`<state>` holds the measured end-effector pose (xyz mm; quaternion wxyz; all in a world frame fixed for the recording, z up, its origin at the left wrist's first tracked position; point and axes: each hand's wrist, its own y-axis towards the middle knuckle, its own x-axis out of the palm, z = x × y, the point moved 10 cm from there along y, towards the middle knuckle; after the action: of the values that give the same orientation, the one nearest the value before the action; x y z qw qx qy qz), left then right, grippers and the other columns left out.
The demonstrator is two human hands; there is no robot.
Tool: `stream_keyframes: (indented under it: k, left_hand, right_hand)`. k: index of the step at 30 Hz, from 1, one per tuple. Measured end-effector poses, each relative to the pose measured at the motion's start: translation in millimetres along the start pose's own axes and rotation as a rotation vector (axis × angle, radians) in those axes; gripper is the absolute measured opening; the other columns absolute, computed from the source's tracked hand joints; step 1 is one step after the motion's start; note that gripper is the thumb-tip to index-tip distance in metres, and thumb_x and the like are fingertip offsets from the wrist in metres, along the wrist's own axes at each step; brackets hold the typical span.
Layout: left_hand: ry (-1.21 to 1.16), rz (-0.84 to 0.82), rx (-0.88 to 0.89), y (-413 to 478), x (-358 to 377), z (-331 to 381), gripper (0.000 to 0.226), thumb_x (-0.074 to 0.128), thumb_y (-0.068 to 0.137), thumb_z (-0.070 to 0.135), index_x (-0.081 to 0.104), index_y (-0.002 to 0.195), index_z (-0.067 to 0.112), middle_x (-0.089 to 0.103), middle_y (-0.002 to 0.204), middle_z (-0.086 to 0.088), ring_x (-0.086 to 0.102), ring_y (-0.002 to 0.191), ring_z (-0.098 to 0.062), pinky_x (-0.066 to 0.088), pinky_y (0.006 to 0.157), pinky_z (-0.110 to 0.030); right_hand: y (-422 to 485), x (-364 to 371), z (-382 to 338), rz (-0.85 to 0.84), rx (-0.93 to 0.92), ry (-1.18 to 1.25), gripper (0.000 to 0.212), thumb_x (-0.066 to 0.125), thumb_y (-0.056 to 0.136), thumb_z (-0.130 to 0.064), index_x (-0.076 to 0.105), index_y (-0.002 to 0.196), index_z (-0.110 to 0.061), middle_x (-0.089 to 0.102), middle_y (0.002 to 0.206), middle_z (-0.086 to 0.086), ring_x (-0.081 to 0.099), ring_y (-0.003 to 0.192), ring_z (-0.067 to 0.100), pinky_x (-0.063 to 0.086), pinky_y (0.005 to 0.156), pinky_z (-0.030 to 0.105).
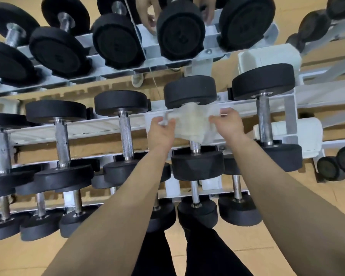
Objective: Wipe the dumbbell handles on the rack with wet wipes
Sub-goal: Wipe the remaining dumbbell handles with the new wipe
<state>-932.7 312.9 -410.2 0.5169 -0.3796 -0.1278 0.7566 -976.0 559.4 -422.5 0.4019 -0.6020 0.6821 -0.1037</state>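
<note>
Both bare forearms reach forward over dark trouser legs and the tan floor. The left hand pinches the left edge of a wet wipe in curled fingers, and the right hand pinches its right edge. The wipe is spread between them over the handle of a black dumbbell on the white rack, hiding most of that handle. Beyond, a mirror reflects the weights and both hands.
</note>
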Motion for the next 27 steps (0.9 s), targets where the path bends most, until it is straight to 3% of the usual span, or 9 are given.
stream_keyframes:
  k: [2, 4, 8, 10, 13, 16, 20, 23, 27]
  left_hand:
    - [0.061, 0.142, 0.021, -5, -12, -1, 0.047, 0.058, 0.099, 0.039, 0.050, 0.139, 0.017, 0.053, 0.136, -0.005, 0.057, 0.115, -0.024, 0.043, 0.100, -0.031]
    - [0.035, 0.225, 0.095, -22, -17, 2, 0.034, 0.055, 0.100, 0.031, 0.054, 0.132, 0.019, 0.050, 0.131, -0.001, 0.055, 0.111, -0.021, 0.042, 0.096, -0.031]
    - [-0.116, 0.203, 0.048, -53, 1, -12, 0.022, 0.051, 0.101, 0.022, 0.059, 0.122, 0.021, 0.056, 0.125, 0.002, 0.056, 0.109, -0.017, 0.042, 0.095, -0.029]
    - [-0.158, 0.217, 0.008, -60, 10, -18, 0.022, 0.050, 0.102, 0.021, 0.059, 0.122, 0.021, 0.057, 0.123, 0.003, 0.057, 0.109, -0.016, 0.043, 0.094, -0.028]
    - [-0.107, 0.271, 0.005, -63, 14, -18, 0.021, 0.047, 0.102, 0.028, 0.058, 0.119, 0.024, 0.059, 0.120, 0.006, 0.058, 0.104, -0.014, 0.042, 0.088, -0.029]
    - [-0.046, 0.293, 0.034, -63, 15, -14, 0.019, 0.043, 0.102, 0.032, 0.057, 0.113, 0.024, 0.060, 0.116, 0.008, 0.057, 0.101, -0.016, 0.040, 0.083, -0.032]
    - [-0.032, 0.286, 0.015, -63, 17, -15, 0.014, 0.041, 0.104, 0.034, 0.053, 0.106, 0.027, 0.059, 0.114, 0.009, 0.055, 0.098, -0.016, 0.036, 0.081, -0.032]
    - [-0.045, 0.301, 0.016, -63, 16, -17, 0.015, 0.040, 0.104, 0.035, 0.052, 0.103, 0.028, 0.059, 0.112, 0.008, 0.054, 0.097, -0.016, 0.037, 0.082, -0.033]
    - [-0.057, 0.300, 0.015, -62, 17, -17, 0.015, 0.039, 0.104, 0.034, 0.053, 0.101, 0.028, 0.059, 0.110, 0.010, 0.054, 0.098, -0.016, 0.038, 0.083, -0.034]
  right_hand:
    - [-14, -25, -9, 0.283, -0.073, -0.249, 0.049, 0.066, 0.091, -0.030, 0.051, 0.133, -0.011, 0.056, 0.132, 0.010, 0.048, 0.124, 0.032, 0.037, 0.101, 0.036]
    - [-33, -26, -22, 0.367, -0.212, -0.213, 0.049, 0.063, 0.092, -0.029, 0.050, 0.135, -0.010, 0.052, 0.134, 0.010, 0.046, 0.123, 0.029, 0.034, 0.100, 0.033]
    - [-31, 51, -29, -0.096, -0.150, -0.037, 0.043, 0.060, 0.095, -0.033, 0.055, 0.131, -0.011, 0.061, 0.115, 0.001, 0.058, 0.106, 0.019, 0.042, 0.074, 0.024]
    - [-26, 72, -35, -0.149, -0.124, 0.032, 0.035, 0.062, 0.094, -0.033, 0.056, 0.121, -0.012, 0.063, 0.105, -0.001, 0.060, 0.101, 0.021, 0.043, 0.075, 0.028]
    - [-9, 83, -38, -0.092, -0.073, 0.048, 0.034, 0.063, 0.095, -0.036, 0.057, 0.115, -0.010, 0.062, 0.101, 0.002, 0.058, 0.095, 0.023, 0.041, 0.079, 0.028]
    - [7, 85, -39, -0.088, -0.035, 0.126, 0.027, 0.074, 0.086, -0.032, 0.063, 0.101, -0.012, 0.070, 0.098, 0.001, 0.065, 0.094, 0.022, 0.050, 0.082, 0.032]
    - [9, 105, -30, -0.441, 0.096, 0.415, 0.018, 0.077, 0.084, -0.020, 0.069, 0.098, -0.011, 0.073, 0.083, 0.004, 0.071, 0.079, 0.023, 0.057, 0.068, 0.034]
    - [-8, 118, -15, -0.692, 0.292, 0.555, 0.018, 0.068, 0.091, -0.027, 0.066, 0.089, -0.009, 0.069, 0.071, 0.008, 0.069, 0.063, 0.022, 0.058, 0.060, 0.031]
    - [-18, 119, -3, -0.797, 0.285, 0.486, 0.017, 0.067, 0.092, -0.027, 0.066, 0.091, -0.010, 0.069, 0.079, 0.008, 0.070, 0.071, 0.021, 0.057, 0.072, 0.035]
